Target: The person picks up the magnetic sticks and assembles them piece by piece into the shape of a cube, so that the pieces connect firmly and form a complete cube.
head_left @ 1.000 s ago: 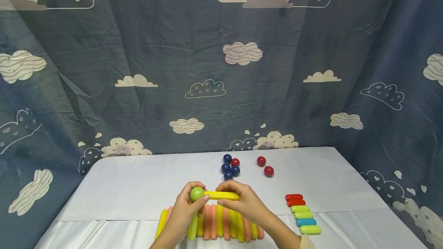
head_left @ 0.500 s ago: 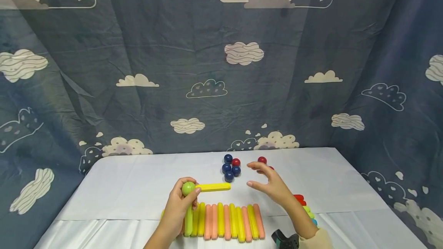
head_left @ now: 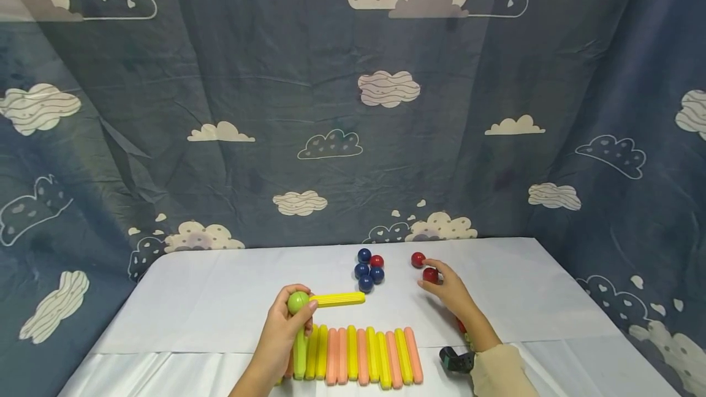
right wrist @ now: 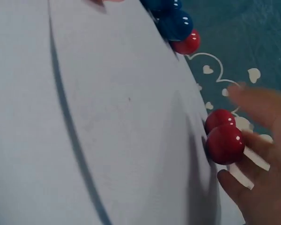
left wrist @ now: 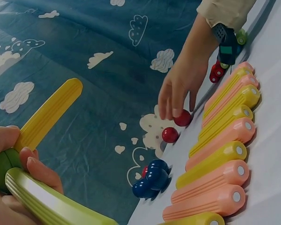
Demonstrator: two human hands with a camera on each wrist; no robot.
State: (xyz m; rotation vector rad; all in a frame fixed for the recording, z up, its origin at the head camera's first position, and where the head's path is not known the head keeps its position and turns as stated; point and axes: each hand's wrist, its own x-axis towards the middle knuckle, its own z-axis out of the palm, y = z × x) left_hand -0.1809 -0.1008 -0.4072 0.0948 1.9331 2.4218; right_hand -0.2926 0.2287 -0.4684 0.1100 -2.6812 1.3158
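Observation:
In the head view my left hand point(head_left: 278, 332) grips a green ball point(head_left: 298, 302) in front of me. A yellow ribbed stick point(head_left: 339, 299) juts from this ball to the right, and a lime-green stick point(head_left: 299, 357) runs from it towards me. My right hand point(head_left: 455, 294) reaches to the back right, its fingers spread around a red ball point(head_left: 431, 275) on the table. Seen from the right wrist, fingers and thumb stand apart about that red ball point(right wrist: 225, 144), without a plain grip. A second red ball point(head_left: 417, 260) lies just beyond.
A row of yellow and salmon sticks point(head_left: 352, 354) lies near the front. Several blue balls point(head_left: 361, 271) and one red ball point(head_left: 377, 261) cluster at the back. Short coloured sticks point(left wrist: 217, 72) are mostly hidden by the right forearm in the head view. A patterned curtain point(head_left: 331, 97) hangs behind.
My right hand has let go of the yellow stick and moved right and away to the red balls. The left hand, still holding the green ball, has shifted slightly left.

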